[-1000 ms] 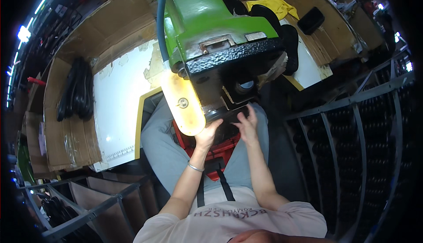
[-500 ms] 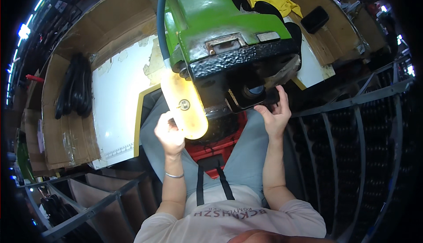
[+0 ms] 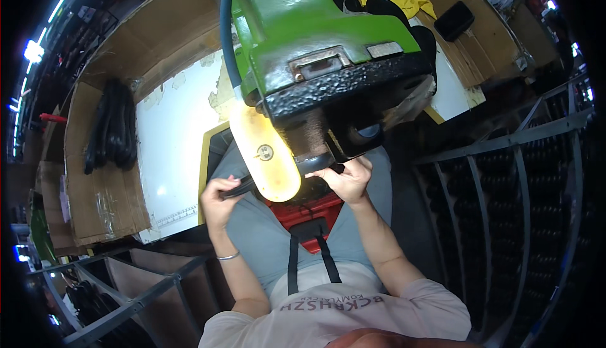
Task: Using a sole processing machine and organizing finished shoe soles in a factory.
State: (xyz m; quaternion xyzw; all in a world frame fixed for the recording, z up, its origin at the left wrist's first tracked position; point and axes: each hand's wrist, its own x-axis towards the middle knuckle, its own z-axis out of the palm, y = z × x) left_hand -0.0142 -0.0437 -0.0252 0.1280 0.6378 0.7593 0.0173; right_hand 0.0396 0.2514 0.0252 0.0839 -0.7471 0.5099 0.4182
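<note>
My left hand (image 3: 219, 204) is closed on one end of a long, thin black piece (image 3: 240, 187) resembling a shoe sole. A yellow-lit work lamp (image 3: 264, 159) hides its middle. The piece's other end appears at the underside of the green machine (image 3: 334, 26), beneath a brown, rough-surfaced wheel or brush (image 3: 309, 135). Close to that end is my right hand (image 3: 348, 182), thumb stretched toward the lamp and fingers curled up behind a black housing (image 3: 356, 143). It seems to grip the same black piece, though the machine partly covers the fingers.
A cardboard box wall (image 3: 104, 203) borders the white tabletop (image 3: 170, 146) at left, with a bundle of black pieces (image 3: 112, 127) beside it. Yellow cloth (image 3: 398, 2) and a small black block (image 3: 454, 21) lie at right. Metal racks (image 3: 505, 152) flank me. A red thing (image 3: 309, 215) is between my legs.
My left hand has moved left and out from beside the lamp, bringing the black piece's end into view. My right hand has shifted left from the housing's right side to below it.
</note>
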